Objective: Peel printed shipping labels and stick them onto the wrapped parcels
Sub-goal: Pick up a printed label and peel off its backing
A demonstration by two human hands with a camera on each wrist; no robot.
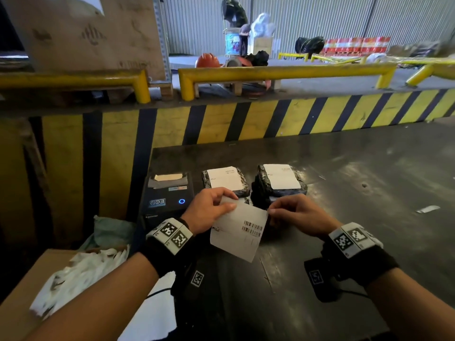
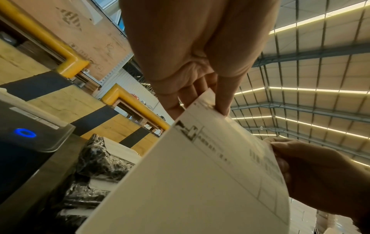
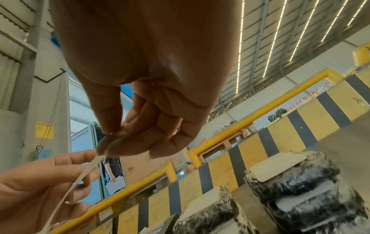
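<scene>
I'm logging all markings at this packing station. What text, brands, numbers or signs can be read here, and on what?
"Xprinter", faintly: printer front, low.
Printer badge: logo, unreadable.
Held label: barcodes and print, too blurred.
Labels on both parcels: print too small.
Cardboard box: handling symbols, lettering unreadable.
Wristbands: square code markers, no words.

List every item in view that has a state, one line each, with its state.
shipping label: off the table, held at its top corners, barcode side up.
left hand: pinches the label's left corner.
right hand: pinches the label's right corner.
label printer: powered, blue ring lit, paper showing in the slot.
left parcel: wrapped, label on top.
right parcel: wrapped, label on top.
</scene>
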